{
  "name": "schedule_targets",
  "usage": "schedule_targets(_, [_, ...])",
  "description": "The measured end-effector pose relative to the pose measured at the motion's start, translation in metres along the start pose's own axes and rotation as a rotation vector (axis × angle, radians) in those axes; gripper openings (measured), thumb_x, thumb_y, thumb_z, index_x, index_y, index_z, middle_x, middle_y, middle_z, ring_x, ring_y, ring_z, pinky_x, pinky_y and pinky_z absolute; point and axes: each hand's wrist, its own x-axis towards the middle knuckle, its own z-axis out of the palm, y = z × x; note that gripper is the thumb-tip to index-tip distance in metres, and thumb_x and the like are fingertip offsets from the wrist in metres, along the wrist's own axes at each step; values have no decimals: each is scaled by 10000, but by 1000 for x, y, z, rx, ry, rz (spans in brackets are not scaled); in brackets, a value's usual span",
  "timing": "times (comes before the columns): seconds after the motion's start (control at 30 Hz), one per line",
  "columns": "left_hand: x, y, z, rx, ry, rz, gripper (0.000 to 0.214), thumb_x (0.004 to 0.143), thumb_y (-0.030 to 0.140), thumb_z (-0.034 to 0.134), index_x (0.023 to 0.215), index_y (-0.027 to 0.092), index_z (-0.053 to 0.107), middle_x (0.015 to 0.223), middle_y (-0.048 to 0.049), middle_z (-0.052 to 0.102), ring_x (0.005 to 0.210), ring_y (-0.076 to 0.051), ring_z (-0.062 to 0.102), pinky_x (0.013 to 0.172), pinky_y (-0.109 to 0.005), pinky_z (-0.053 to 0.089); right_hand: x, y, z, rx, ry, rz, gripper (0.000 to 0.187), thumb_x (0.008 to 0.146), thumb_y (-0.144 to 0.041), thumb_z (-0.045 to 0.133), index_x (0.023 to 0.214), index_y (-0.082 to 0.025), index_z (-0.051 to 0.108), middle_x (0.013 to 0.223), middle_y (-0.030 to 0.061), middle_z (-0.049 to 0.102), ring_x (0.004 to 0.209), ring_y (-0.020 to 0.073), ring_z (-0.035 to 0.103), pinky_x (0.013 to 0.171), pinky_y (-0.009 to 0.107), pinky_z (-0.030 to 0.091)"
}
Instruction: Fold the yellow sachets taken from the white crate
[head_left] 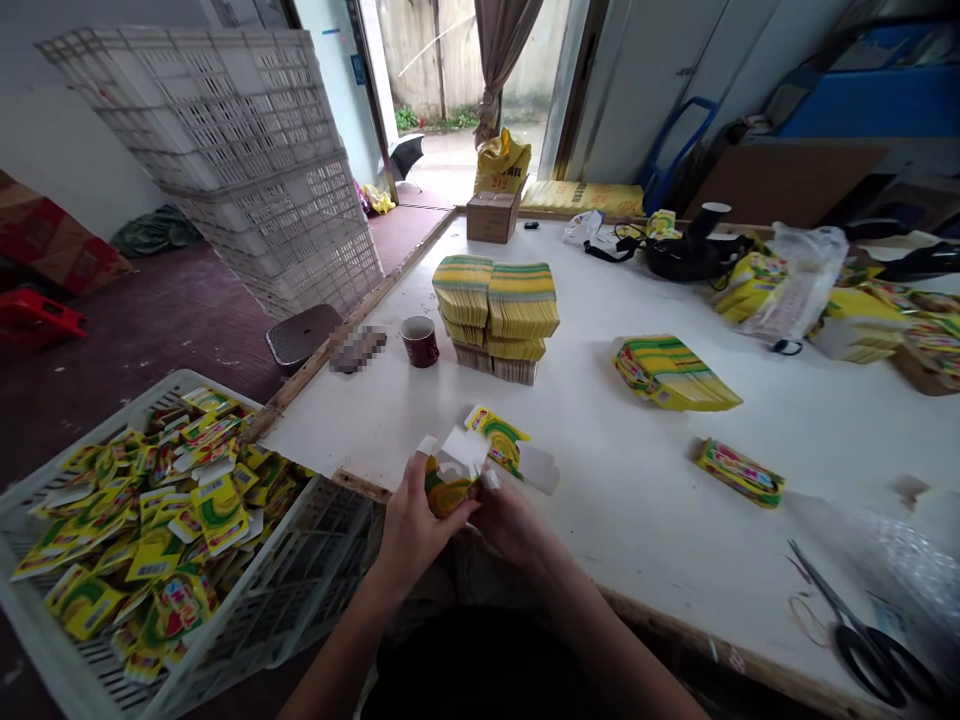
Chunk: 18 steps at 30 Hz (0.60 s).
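Left hand [416, 520] gripping yellow-green carton [472, 462] from left, fingers curling shut around lower end, thumb pressing on front. Right hand [514, 522] pinching same carton from right, fingers closing on it, tips partly hidden. Carton half-folded, white flaps sticking up and out to right, hovering over near edge of white table [615, 520]. White crate [300, 590] sitting left of table, holding heap of folded cartons. Flat-carton stack [496, 310] standing mid-table, red mug [420, 341] just beside it. Fanned carton pile [673, 374] and closed box [739, 472] lying further right. Scissors [862, 630] lying near right corner.

White table [637, 480], maroon floor [172, 310], open doorway [450, 90]
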Motion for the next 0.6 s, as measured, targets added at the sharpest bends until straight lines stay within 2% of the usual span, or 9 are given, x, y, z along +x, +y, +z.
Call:
schedule_targets(0.1, [3, -5, -2, 198, 35, 117, 778, 791, 491, 638, 1394, 204, 237, 1134, -137, 513, 971, -271, 552, 749, -332, 461, -3, -10, -3, -363, 110, -200, 510, 787, -656, 550, 857, -157, 475, 709, 1, 427, 619, 102, 398, 597, 233, 371])
schedule_targets(0.17, [6, -6, -2, 324, 53, 230, 680, 819, 405, 628, 1371, 201, 286, 1041, -119, 520, 878, -253, 538, 720, -327, 432, -4, -20, -1, -640, 207, -224, 495, 780, -631, 555, 848, -149, 466, 705, 7, 440, 614, 111, 402, 566, 241, 354])
schedule_targets(0.23, [8, -5, -1, 393, 72, 327, 616, 822, 315, 632, 1345, 205, 326, 986, -101, 520, 842, -240, 520, 733, -331, 407, -3, -26, 4, -738, 264, -205, 444, 761, -562, 582, 842, -141, 466, 681, 8, 465, 589, 115, 422, 544, 245, 354])
schedule_targets(0.33, [10, -3, 0, 395, 91, 362, 611, 781, 217, 664, 1312, 200, 363, 988, -92, 519, 857, -236, 513, 755, -335, 394, -2, -24, 7, -488, 213, -135, 389, 727, -462, 625, 873, -119, 512, 671, 10, 514, 593, 109, 475, 598, 241, 399])
schedule_targets(0.47, [10, -5, 0, 383, 118, 294, 656, 704, 176, 727, 1265, 180, 387, 984, -81, 518, 866, -240, 510, 746, -329, 416, -2, -15, 1, -29, 78, -23, 354, 639, -316, 751, 814, -138, 501, 713, 9, 568, 636, 100, 539, 685, 228, 439])
schedule_targets(0.6, [6, -9, 2, 349, 106, 235, 620, 677, 166, 735, 1195, 170, 395, 979, -77, 515, 847, -243, 519, 723, -328, 444, -5, -13, -5, 54, -7, 52, 276, 605, -172, 724, 788, -129, 522, 716, 24, 589, 638, 106, 562, 678, 213, 451])
